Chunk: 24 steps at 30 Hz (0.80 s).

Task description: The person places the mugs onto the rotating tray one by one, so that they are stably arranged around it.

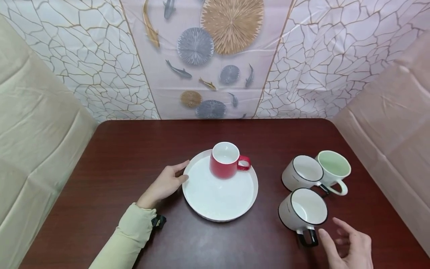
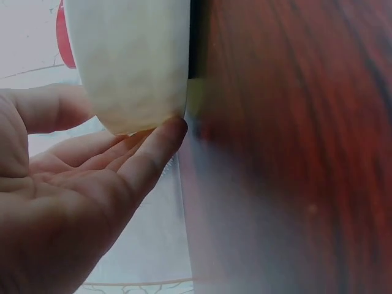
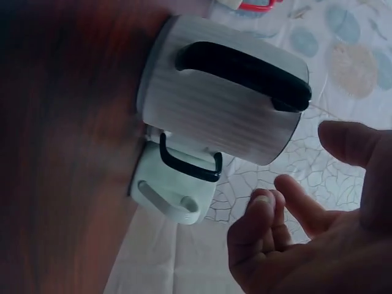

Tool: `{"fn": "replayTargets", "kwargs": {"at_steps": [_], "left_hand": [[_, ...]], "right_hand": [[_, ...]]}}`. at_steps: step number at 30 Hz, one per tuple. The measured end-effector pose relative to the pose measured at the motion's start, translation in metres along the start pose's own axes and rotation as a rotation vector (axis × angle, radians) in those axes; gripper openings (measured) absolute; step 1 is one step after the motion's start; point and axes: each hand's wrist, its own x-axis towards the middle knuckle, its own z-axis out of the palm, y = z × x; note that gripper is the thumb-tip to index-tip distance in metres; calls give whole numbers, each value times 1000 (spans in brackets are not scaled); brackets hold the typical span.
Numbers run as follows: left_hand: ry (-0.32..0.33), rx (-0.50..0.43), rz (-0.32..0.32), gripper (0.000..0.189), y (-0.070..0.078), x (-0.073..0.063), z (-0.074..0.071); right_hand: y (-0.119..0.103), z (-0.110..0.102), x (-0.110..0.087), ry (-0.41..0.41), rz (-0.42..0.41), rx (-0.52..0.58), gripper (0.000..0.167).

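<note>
A brown desk (image 1: 114, 179) carries a round white plate (image 1: 218, 198). The left hand (image 1: 167, 183) has its grip part-way spread, holding the plate's left edge. The right hand (image 1: 352, 246) has its grip spread and holds nothing, just beside the front white cup (image 1: 293, 215). Behind that are a second white cup (image 1: 295, 178) and a green cup (image 1: 334, 163). A red cup (image 1: 222, 168) sits on the plate.

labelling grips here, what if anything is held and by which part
The left hand holds the white tray by its left edge; the right hand holds nothing.
</note>
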Motion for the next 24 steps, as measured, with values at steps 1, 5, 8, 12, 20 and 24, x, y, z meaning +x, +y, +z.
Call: {"fn": "replayTargets", "kwargs": {"at_steps": [1, 5, 8, 12, 20, 24], "left_hand": [[6, 5, -11, 53, 1, 0, 0], [20, 10, -29, 51, 2, 0, -1], [28, 4, -17, 50, 3, 0, -2], [36, 4, -11, 49, 4, 0, -3], [29, 13, 1, 49, 1, -1, -3], [24, -3, 5, 50, -1, -1, -2]], "right_hand": [[2, 1, 0, -14, 1, -3, 40], [5, 4, -1, -38, -5, -16, 41], [7, 6, -1, -40, 0, -19, 42], [8, 10, -1, -42, 9, -26, 41], [6, 12, -2, -53, 42, -33, 31], [3, 11, -5, -78, 161, -53, 22]]}}
